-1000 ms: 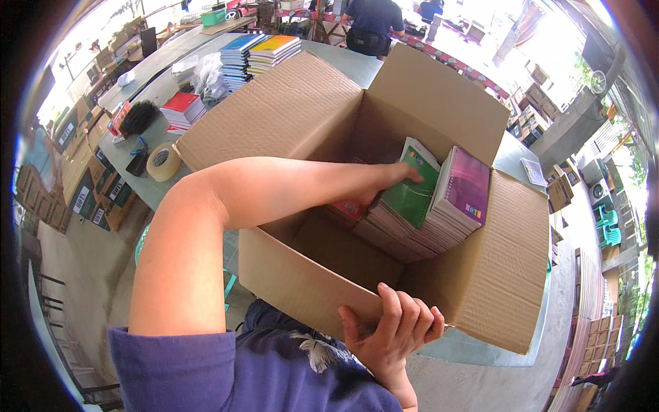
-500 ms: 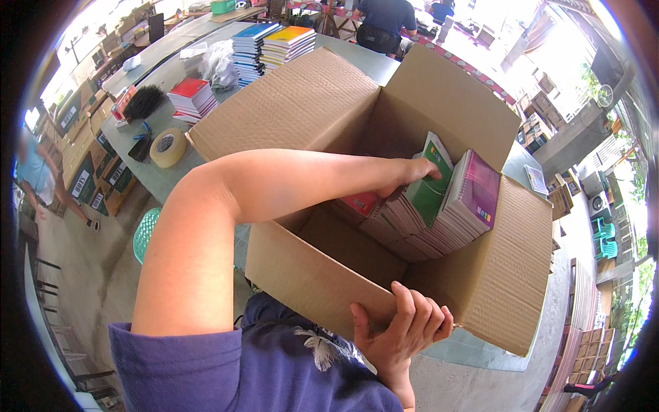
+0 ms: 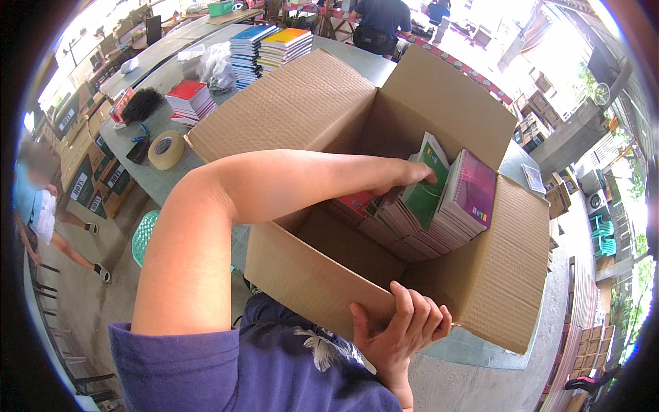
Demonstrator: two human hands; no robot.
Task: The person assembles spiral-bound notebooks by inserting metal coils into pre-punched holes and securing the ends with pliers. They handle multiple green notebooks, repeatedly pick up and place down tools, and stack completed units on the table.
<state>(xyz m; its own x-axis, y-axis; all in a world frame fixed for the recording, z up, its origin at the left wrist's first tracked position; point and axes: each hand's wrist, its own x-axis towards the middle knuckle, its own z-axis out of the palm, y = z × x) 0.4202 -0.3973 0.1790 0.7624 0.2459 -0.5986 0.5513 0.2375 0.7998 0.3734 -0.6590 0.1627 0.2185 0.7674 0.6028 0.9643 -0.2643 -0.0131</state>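
Observation:
An opened cardboard box (image 3: 322,257) stands tilted on the table in front of me, its flaps folded outward. My left hand (image 3: 412,173) reaches across into it and holds a green notebook (image 3: 427,196) by its left edge, thumb on the cover; its other fingers are partly hidden. Beneath and around the green one lie stacked notebooks. To its right, a stack topped by a purple spiral notebook (image 3: 472,192) stands against the box's right side. A red notebook (image 3: 355,204) shows partly under my left forearm. My right hand (image 3: 405,323) grips the near flap, fingers bent over its edge.
On the table (image 3: 141,180) to the left are a tape roll (image 3: 166,150), a black brush (image 3: 143,106), red notebooks (image 3: 189,99), and blue (image 3: 247,51) and yellow (image 3: 287,44) stacks. A person (image 3: 41,199) walks at far left; another (image 3: 382,27) is beyond the table.
The person at far left has stepped further into view. My left hand shifts very slightly on the green notebook; my right hand stays on the flap.

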